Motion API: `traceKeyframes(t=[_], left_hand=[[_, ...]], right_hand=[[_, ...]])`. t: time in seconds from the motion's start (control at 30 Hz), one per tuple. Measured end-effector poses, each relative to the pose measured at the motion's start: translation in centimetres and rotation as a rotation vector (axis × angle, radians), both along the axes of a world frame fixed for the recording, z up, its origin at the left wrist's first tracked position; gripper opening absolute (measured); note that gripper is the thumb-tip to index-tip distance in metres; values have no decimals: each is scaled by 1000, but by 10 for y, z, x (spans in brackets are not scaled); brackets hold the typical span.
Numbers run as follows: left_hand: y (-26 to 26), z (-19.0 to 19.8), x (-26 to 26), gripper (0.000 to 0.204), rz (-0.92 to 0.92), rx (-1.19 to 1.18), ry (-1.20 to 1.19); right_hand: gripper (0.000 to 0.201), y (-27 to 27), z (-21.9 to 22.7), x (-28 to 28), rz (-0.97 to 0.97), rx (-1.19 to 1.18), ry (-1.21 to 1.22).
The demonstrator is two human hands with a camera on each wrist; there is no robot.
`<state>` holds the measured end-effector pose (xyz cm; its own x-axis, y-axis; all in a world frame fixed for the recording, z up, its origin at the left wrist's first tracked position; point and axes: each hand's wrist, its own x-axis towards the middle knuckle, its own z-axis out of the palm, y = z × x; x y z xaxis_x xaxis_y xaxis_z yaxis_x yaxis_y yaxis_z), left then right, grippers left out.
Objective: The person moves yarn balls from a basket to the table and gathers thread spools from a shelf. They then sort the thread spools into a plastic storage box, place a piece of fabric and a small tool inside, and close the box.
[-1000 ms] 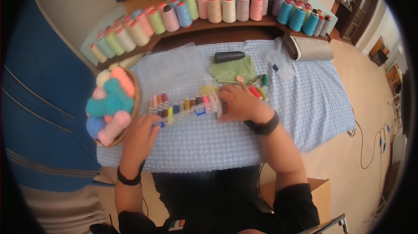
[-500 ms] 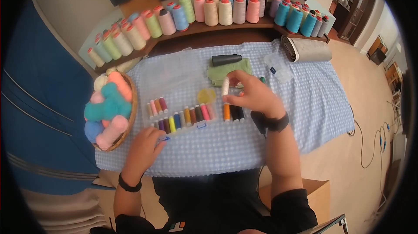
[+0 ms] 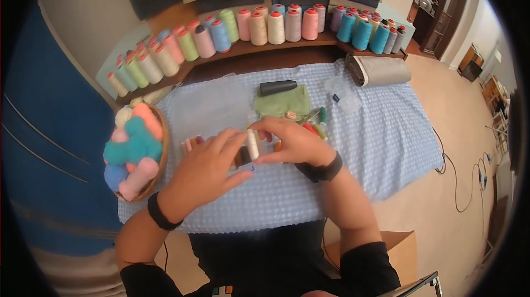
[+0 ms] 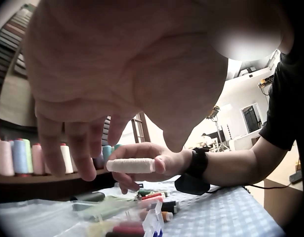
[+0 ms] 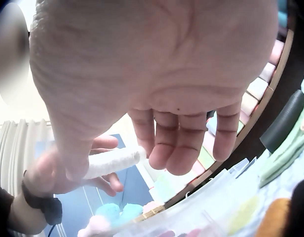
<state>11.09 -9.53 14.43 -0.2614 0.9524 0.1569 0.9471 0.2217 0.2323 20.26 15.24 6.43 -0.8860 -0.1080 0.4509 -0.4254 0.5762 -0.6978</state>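
Note:
Upright between thumb and fingertips, my right hand point(image 3: 298, 142) pinches a small spool of white thread point(image 3: 252, 144) by its ends. My left hand point(image 3: 204, 173) reaches in from the other side, fingers spread and fairly straight, thumb apart; in the left wrist view its fingers hang near the spool point(image 4: 132, 165) without curling round it. Below both hands lies a clear plastic box point(image 3: 207, 106) with its lid laid back, holding small colored thread spools point(image 3: 191, 143), mostly covered by the left hand. An orange spool point(image 4: 167, 216) lies just right of the box.
A basket of yarn point(image 3: 164, 159) stands at the left. Behind the box lie a green cloth point(image 3: 282, 104), a dark cylinder point(image 3: 277, 88) and a small clear case point(image 3: 345, 101). A fabric roll point(image 3: 383, 70) is at back right. Large thread cones point(image 3: 258, 29) line the shelf.
My right hand went from beside the box's right end, picked up the white spool and brought it left over the box. My left hand left the box's front left corner and moved right toward the spool.

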Motion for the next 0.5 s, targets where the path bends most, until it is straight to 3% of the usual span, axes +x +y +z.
traceKeyframes(t=[0.5], left_hand=[[20, 0, -15, 60, -52, 84, -166]], right_hand=[[60, -8, 3, -2, 23, -37, 139]])
